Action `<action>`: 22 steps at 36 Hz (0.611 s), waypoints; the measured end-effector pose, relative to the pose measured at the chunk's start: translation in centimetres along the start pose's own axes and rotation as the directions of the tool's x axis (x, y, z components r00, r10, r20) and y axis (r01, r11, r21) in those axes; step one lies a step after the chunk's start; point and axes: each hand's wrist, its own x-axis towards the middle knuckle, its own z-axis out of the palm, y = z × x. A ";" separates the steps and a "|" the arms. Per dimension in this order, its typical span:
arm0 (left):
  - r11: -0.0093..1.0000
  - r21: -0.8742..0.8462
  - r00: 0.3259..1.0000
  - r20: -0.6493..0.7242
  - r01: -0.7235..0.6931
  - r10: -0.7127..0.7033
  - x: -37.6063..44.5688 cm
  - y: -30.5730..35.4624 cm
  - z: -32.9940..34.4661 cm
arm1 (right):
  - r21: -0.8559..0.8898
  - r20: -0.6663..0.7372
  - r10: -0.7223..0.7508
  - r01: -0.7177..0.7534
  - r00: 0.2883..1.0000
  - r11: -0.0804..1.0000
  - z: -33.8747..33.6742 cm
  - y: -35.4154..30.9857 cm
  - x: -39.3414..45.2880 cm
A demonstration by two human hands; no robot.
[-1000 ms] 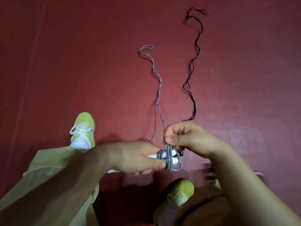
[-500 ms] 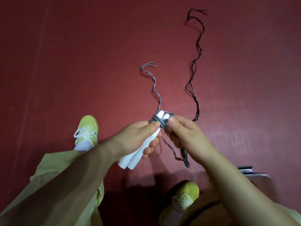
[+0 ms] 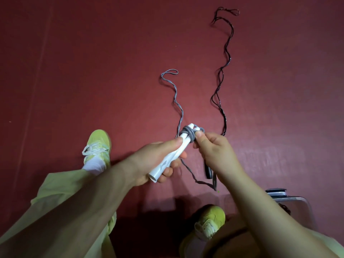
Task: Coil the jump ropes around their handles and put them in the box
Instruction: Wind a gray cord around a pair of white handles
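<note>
Between the two hands, above the red floor (image 3: 93, 71), the pair of white handles (image 3: 173, 153) is now tilted, with the far end pointing away from the person. One second ago the handles lay almost level and low, and the grey rope (image 3: 177, 101) reached much further away on the floor. Now its looped end lies closer, so more of it has been taken up into the grey coil (image 3: 189, 135) at the far end of the handles. I judge the winding is in progress, with a good length of rope left.

The left hand (image 3: 158, 161) grips the handles around their near half, fingers curled under them. The right hand (image 3: 216, 151) pinches the rope just beside the coil, thumb on top. From under this hand a slack part of the grey rope hangs down to the floor.

Further away, to the right of the right hand, the dark rope (image 3: 221, 75) lies stretched out and not coiled. A dark object (image 3: 208, 170) below the right hand may be its handle, but I cannot tell. The box (image 3: 290, 200), near the right forearm, is mostly hidden, and what is inside is not clear.
</note>
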 end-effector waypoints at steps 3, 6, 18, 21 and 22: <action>0.997 0.066 0.996 -0.079 -0.043 0.048 0.2 0.0 0.3 | 0.007 -0.012 0.026 -0.026 1.000 1.000 0.4 0.1 0.0; 0.937 0.335 0.960 -0.217 -0.099 0.178 0.7 -0.2 0.0 | 0.052 0.026 0.061 -0.062 0.998 0.997 0.8 0.3 -0.3; 0.413 0.911 0.835 -0.236 0.011 0.497 0.7 -1.3 -0.3 | 0.099 0.166 0.249 -0.268 0.954 0.958 1.0 -0.5 -0.9; 0.565 0.822 0.890 -0.211 -0.063 0.405 0.8 -1.0 -0.4 | 0.147 0.171 0.219 -0.245 0.961 0.958 1.1 -0.5 -1.0; 0.638 0.765 0.920 -0.181 -0.091 0.348 0.8 -0.8 -0.4 | 0.160 0.169 0.202 -0.229 0.965 0.960 1.1 -0.5 -1.1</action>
